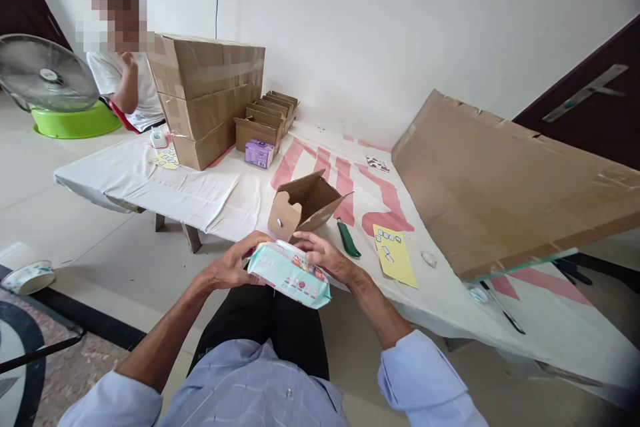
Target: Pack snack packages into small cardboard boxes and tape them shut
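Head view showed the left hand (231, 268) and right hand (324, 257) gripping a pack (290, 275) by its ends over the lap, just near of the open box (300, 207) on the tabletop (200, 193); a level hold looked wisest.

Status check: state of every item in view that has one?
teal packet: held, above lap.
left hand: shut on teal packet.
right hand: shut on teal packet.
small carton: open, flaps up.
big boxes: stacked, taped shut.
row of cartons: open.
green cutter: lying flat, blade unclear.
yellow sheet: flat on table.
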A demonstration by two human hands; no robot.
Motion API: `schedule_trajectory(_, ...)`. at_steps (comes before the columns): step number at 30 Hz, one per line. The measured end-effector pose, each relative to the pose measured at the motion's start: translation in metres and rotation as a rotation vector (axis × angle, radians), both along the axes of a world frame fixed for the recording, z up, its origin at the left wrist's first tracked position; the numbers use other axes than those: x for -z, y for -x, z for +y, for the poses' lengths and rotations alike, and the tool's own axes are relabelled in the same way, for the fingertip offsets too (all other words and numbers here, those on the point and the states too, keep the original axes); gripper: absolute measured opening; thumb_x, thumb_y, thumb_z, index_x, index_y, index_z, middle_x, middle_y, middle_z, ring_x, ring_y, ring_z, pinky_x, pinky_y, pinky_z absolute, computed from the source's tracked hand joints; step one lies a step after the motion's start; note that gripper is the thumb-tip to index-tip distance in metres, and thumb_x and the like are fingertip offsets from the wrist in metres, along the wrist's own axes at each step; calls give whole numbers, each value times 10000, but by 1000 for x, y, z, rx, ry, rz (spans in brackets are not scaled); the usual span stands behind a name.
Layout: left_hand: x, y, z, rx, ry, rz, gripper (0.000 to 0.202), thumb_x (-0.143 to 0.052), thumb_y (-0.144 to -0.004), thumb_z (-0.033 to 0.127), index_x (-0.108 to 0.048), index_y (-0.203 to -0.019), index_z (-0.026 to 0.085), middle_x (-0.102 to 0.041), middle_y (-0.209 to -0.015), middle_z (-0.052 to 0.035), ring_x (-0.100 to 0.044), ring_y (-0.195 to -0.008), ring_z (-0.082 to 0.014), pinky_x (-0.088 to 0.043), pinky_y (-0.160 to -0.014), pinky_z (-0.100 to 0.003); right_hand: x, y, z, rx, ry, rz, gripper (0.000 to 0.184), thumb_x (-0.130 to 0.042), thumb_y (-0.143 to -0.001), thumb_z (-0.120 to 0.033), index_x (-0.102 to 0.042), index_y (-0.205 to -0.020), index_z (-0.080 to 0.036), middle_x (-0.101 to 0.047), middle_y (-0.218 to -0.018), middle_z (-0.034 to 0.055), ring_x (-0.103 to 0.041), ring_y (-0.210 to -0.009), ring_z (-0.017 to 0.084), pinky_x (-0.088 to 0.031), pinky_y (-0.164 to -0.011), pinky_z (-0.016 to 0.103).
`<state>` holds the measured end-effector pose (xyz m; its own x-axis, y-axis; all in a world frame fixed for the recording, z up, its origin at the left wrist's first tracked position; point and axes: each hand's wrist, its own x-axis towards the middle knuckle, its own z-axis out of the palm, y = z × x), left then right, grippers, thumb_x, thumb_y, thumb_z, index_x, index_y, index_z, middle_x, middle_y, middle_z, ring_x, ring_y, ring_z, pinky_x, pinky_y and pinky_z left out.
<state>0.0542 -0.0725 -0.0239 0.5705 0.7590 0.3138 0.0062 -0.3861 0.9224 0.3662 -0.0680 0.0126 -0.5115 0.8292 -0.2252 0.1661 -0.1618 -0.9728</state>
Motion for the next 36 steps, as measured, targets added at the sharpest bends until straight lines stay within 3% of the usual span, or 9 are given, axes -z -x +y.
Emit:
schedule_trajectory(3,4,12,-3,-168,205,-107,756,-1011,-723,504,-712,-1355,220,-751,-1242,-115,-705,-1135,-336,-591,-941,-391,8,12,0,131,-108,37,738,-555,-1012,-779,-581,-1499,-225,-677,-1509,201,-644,-1421,346,-562,-1132,503)
schedule_trajectory(6,13,22,-7,-307,328,-212,779,-1042,-673,484,-712,-1324,214,-788,-1201,-107,-724,-1150,-352,-603,-954,-404,21,28,3,185,-302,-111,589,-351,-1137,-578,-553,-1545,-204,-677,-1518,192,-653,-1409,322,-555,-1155,516)
schedule_trajectory(10,32,35,-20,-411,416,-312,809,-1047,-635,517,-728,-1311,207,-810,-1263,-147,-733,-1234,-423,-617,-1024,-498,28,45,12,329,-743,-670,502,-458,-1114,-423,-590,-1543,-198,-680,-1465,210,-634,-1385,360,-527,-1176,538)
schedule_trajectory(12,40,41,-30,-444,460,-342,853,-1054,-611,522,-720,-1329,206,-812,-1281,-160,-738,-1247,-443,-619,-1047,-537,18,48,21,384,-961,-919,520,-554,-1088,-432,-608,-1545,-189,-617,-1551,234,-534,-1497,409,-448,-1245,581)
schedule_trajectory(15,50,49,-44,-485,484,-330,867,-1062,-597,507,-718,-1337,215,-816,-1271,-153,-746,-1245,-441,-627,-1046,-534,-6,44,41,318,-1139,-1040,662,-721,-1007,-413,-556,-1610,-195,-564,-1621,215,-412,-1600,434,-316,-1324,638)
schedule_trajectory(19,60,52,-55,-504,518,-302,871,-1064,-589,511,-725,-1344,239,-817,-1269,-134,-748,-1250,-434,-636,-1028,-509,-28,35,63,216,-1180,-1061,621,-823,-937,-367,-630,-1510,-224,-670,-1444,179,-519,-1474,414,-298,-1326,638)
schedule_trajectory(24,67,42,-51,-499,531,-330,898,-1060,-611,498,-705,-1388,221,-807,-1313,-144,-734,-1286,-419,-617,-1071,-487,-28,30,69,284,-1139,-1132,438,-787,-975,-375,-686,-1359,-190,-683,-1336,186,-574,-1343,400,-320,-1307,614)
schedule_trajectory(31,48,46,-16,-518,444,-257,811,-1062,-617,500,-717,-1287,201,-813,-1222,-129,-747,-1186,-389,-631,-978,-463,-43,29,61,263,-1211,-1092,531,-706,-1008,-385,-628,-1497,-191,-615,-1512,192,-517,-1451,405,-316,-1318,622)
schedule_trajectory(36,35,62,18,-561,341,-166,795,-1070,-566,527,-740,-1199,176,-805,-1116,-103,-739,-1079,-346,-617,-912,-416,-71,57,65,-16,-1370,-1213,376,-591,-1048,-233,-760,-1384,-240,-677,-1482,144,-449,-1537,396,-293,-1329,646)
